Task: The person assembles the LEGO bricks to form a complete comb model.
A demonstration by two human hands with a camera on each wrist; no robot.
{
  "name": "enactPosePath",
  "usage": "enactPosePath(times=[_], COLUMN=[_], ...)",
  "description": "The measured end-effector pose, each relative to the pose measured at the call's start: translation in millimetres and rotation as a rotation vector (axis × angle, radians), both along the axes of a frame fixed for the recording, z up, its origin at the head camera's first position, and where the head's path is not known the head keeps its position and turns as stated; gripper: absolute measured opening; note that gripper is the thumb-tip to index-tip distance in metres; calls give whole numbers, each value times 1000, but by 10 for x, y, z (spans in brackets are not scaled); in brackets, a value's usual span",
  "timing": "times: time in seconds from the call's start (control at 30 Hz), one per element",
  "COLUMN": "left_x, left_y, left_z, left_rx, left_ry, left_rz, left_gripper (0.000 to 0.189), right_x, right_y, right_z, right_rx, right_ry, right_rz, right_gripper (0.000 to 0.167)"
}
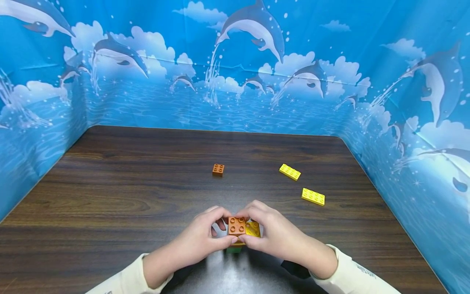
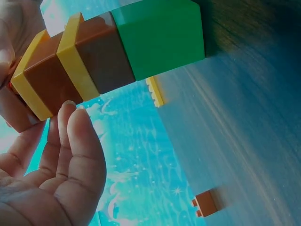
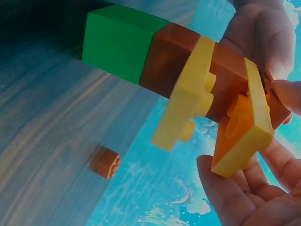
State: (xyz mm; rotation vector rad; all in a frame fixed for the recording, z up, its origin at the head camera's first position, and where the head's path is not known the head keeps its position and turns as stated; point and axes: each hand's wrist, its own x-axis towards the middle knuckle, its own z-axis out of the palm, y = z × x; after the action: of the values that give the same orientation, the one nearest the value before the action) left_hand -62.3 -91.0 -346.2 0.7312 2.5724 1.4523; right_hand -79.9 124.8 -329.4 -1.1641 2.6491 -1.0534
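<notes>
A tower of toy building bricks stands upright in front of me. Its base is a green block [image 2: 160, 42], with brown bricks and yellow plates [image 3: 186, 89] alternating above. The top is a brown four-stud brick [image 1: 236, 225]. My left hand [image 1: 198, 233] pinches this brick from the left, thumb in front and fingers behind. From the right, my right hand [image 1: 275, 230] grips the same brick, its thumb tip meeting the left one. The upper yellow plate [image 1: 252, 229] juts out to the right under the right palm. Both plates overhang on that side.
Farther back on the dark wooden table [image 1: 147, 183] lies a loose brown brick [image 1: 218, 170]. Two yellow plates, one farther off [image 1: 290, 172] and one nearer [image 1: 313, 197], lie to the right. A blue dolphin curtain [image 1: 227, 102] encloses the table's back and sides.
</notes>
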Motion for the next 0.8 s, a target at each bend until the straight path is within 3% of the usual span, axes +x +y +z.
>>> enactPosePath(times=[0.27,0.8], left_x=[-5,6], left_y=[-21,-29], left_z=[-6,-36], left_rx=[-16,-14], left_ry=[37,84], left_rz=[-8,-1], left_gripper=[22,23], right_x=[10,22], right_y=[-3,-10], right_z=[-37,-41], right_rx=[-40,-24], right_ry=[19,98], right_rz=[11,24], right_gripper=[32,33])
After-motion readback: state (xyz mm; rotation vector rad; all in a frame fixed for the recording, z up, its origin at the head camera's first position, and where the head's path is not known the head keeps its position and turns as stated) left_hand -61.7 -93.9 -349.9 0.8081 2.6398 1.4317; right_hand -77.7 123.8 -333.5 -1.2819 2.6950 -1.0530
